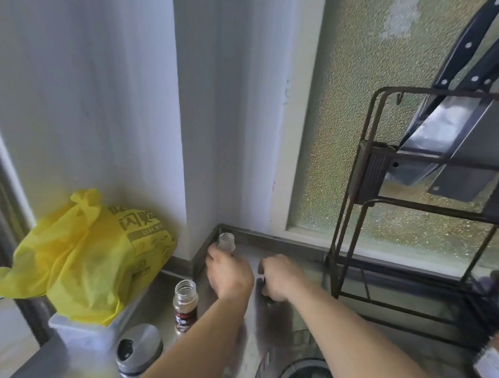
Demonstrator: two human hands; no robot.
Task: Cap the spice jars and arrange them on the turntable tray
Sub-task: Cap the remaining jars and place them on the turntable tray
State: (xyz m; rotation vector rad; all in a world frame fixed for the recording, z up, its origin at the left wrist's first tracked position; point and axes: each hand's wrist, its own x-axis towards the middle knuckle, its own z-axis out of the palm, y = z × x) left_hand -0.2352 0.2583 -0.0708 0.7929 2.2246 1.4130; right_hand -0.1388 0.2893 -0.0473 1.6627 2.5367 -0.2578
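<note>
Steel counter: left hand fingers around uncapped jar, right hand grip unclear.

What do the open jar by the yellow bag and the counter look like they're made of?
Uncapped jar: likely clear plastic, perhaps glass; see-through, threaded neck, printed label. Counter: looks like brushed stainless steel, grey with dull reflections.

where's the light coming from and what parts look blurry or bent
Head view: daylight enters through the frosted window; the bottom-left corner by the steel shaker is smeared, the container at the right edge is blurred, and the wide lens bows the knife rack.
</note>
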